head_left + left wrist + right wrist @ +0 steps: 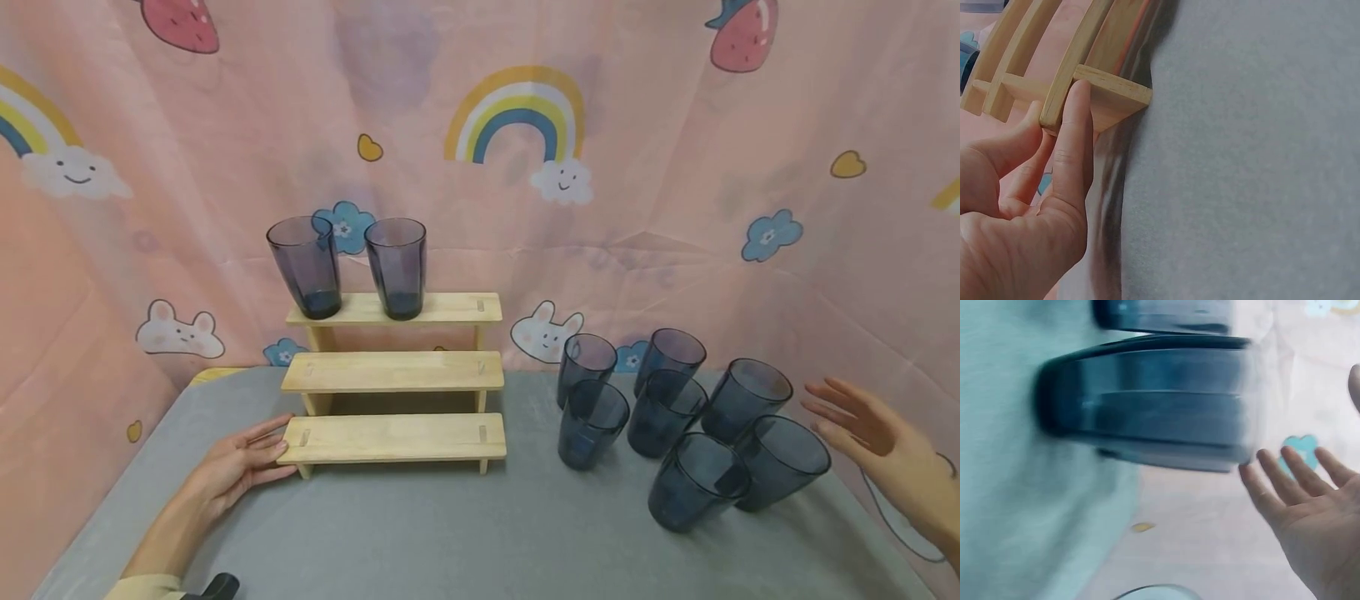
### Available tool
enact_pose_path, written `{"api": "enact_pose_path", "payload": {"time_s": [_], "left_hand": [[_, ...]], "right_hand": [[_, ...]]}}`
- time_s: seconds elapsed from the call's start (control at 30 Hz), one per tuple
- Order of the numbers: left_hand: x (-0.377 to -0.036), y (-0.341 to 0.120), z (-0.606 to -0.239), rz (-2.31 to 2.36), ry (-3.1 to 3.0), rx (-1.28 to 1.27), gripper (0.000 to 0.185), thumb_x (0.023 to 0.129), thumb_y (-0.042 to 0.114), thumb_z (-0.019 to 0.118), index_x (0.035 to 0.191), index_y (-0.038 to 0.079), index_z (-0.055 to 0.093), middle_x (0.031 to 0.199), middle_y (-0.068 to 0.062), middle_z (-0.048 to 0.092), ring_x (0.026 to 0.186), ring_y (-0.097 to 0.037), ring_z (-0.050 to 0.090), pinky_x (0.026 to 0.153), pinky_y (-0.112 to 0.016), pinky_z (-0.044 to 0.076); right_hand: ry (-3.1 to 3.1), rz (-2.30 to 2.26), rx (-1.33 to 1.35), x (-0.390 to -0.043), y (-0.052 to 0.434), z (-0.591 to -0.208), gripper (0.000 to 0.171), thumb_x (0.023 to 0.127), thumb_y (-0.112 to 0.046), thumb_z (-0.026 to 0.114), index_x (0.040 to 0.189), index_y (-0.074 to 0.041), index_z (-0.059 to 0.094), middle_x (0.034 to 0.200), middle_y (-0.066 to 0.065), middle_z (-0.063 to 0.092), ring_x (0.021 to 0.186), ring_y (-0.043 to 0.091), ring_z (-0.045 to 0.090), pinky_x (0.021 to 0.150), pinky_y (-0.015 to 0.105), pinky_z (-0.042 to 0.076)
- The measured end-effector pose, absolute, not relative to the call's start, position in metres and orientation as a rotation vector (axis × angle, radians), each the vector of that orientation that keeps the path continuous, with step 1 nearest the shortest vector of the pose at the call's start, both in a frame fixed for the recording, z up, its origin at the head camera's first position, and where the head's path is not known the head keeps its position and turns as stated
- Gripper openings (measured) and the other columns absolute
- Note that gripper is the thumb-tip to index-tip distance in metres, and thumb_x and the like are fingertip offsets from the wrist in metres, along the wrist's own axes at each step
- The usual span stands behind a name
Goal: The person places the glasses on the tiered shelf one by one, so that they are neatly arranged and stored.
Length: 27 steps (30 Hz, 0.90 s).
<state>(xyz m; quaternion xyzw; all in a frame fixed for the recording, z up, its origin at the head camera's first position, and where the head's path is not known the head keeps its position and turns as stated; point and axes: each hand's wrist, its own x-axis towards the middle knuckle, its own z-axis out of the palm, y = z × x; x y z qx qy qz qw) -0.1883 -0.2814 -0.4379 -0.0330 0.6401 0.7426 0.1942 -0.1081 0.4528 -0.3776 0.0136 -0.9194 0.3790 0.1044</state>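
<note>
A three-step wooden stand (393, 375) sits on the grey table (450, 533). Two dark blue glasses (306, 267) (396, 268) stand on its top step. My left hand (236, 467) lies flat on the table, straight fingers touching the left end of the bottom step (1107, 94). Several more blue glasses (667, 417) are grouped on the right. My right hand (862, 425) hovers open beside the rightmost glass (783, 462), fingers spread and holding nothing. In the right wrist view that glass (1154, 400) is blurred, just left of my fingers (1285, 478).
A pink printed curtain (675, 208) closes in the back and both sides of the table. The two lower steps of the stand carry nothing. Bare grey tabletop lies in front of the stand and the glasses.
</note>
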Motion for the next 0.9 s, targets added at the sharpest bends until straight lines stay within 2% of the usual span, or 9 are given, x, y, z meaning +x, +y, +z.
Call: {"api": "enact_pose_path", "payload": {"time_s": [0.07,0.1,0.13,0.23,0.3,0.4,0.5,0.63,0.9], "left_hand": [[-0.189,-0.282,-0.439,2.087,1.791,-0.087,0.074,0.100,0.003,0.055,0.155,-0.001,0.006,0.155,-0.035,0.003,0.105,-0.016,0.063,0.095,-0.042,0.053],[-0.189,-0.283,-0.439,2.088,1.790,-0.084,0.075,0.099,0.003,0.055,0.155,-0.001,0.006,0.155,-0.035,0.003,0.105,-0.016,0.063,0.095,-0.042,0.053],[-0.189,-0.283,-0.440,2.089,1.790,-0.081,0.075,0.099,0.003,0.055,0.155,-0.001,0.006,0.155,-0.035,0.003,0.105,-0.016,0.063,0.095,-0.042,0.053],[-0.190,-0.283,-0.441,2.094,1.787,-0.078,0.076,0.099,0.003,0.057,0.155,-0.001,0.007,0.155,-0.035,0.005,0.105,-0.016,0.063,0.095,-0.042,0.053],[-0.190,-0.283,-0.441,2.093,1.787,-0.078,0.076,0.098,0.003,0.057,0.155,-0.001,0.007,0.155,-0.034,0.006,0.106,-0.016,0.063,0.095,-0.042,0.053],[-0.190,-0.283,-0.441,2.096,1.782,-0.085,0.075,0.099,0.003,0.056,0.156,0.000,0.007,0.155,-0.034,0.006,0.105,-0.016,0.063,0.095,-0.042,0.053],[-0.190,-0.283,-0.441,2.094,1.780,-0.087,0.075,0.099,0.003,0.055,0.156,0.000,0.006,0.155,-0.035,0.004,0.105,-0.016,0.063,0.096,-0.041,0.053],[-0.189,-0.283,-0.441,2.090,1.781,-0.080,0.075,0.100,0.003,0.055,0.156,0.000,0.005,0.155,-0.035,0.003,0.106,-0.014,0.062,0.095,-0.041,0.053],[-0.190,-0.281,-0.439,2.095,1.777,-0.086,0.075,0.100,0.003,0.054,0.156,0.000,0.004,0.155,-0.034,0.003,0.105,-0.013,0.062,0.095,-0.040,0.053]], "right_hand": [[-2.704,1.150,0.065,-0.102,0.456,-0.389,0.073,0.105,-0.016,0.049,0.158,-0.032,0.002,0.156,-0.020,0.019,0.126,-0.020,0.025,0.115,0.026,0.031],[-2.702,1.182,0.063,-0.100,0.456,-0.394,0.075,0.104,-0.014,0.050,0.158,-0.033,0.001,0.156,-0.022,0.018,0.129,-0.018,0.023,0.116,0.025,0.030],[-2.701,1.227,0.059,-0.097,0.455,-0.399,0.077,0.104,-0.014,0.051,0.157,-0.034,-0.001,0.156,-0.022,0.016,0.133,-0.017,0.019,0.120,0.040,0.023],[-2.673,1.340,0.042,-0.093,0.453,-0.410,0.084,0.102,-0.011,0.054,0.157,-0.035,-0.003,0.159,-0.019,0.013,0.143,-0.007,0.007,0.119,0.058,0.010],[-2.665,1.389,-0.001,-0.092,0.452,-0.415,0.088,0.100,-0.012,0.058,0.156,-0.037,-0.005,0.160,-0.017,0.007,0.148,0.005,-0.005,0.100,0.080,0.007],[-2.688,1.383,-0.079,-0.093,0.452,-0.421,0.094,0.098,-0.016,0.063,0.156,-0.036,-0.008,0.163,0.000,-0.005,0.148,0.032,-0.011,0.097,0.081,0.015],[-2.742,1.332,-0.150,-0.096,0.450,-0.427,0.097,0.095,-0.024,0.067,0.156,-0.031,-0.009,0.161,0.023,-0.003,0.141,0.052,0.000,0.096,0.077,0.025],[-2.772,1.260,-0.198,-0.099,0.448,-0.437,0.099,0.093,-0.032,0.068,0.158,-0.025,-0.006,0.151,0.038,0.019,0.131,0.058,0.022,0.094,0.070,0.038],[-2.644,1.271,-0.244,-0.097,0.449,-0.450,0.094,0.094,-0.029,0.069,0.159,-0.025,0.000,0.152,0.037,0.013,0.139,0.056,0.002,0.102,0.080,0.003]]}}
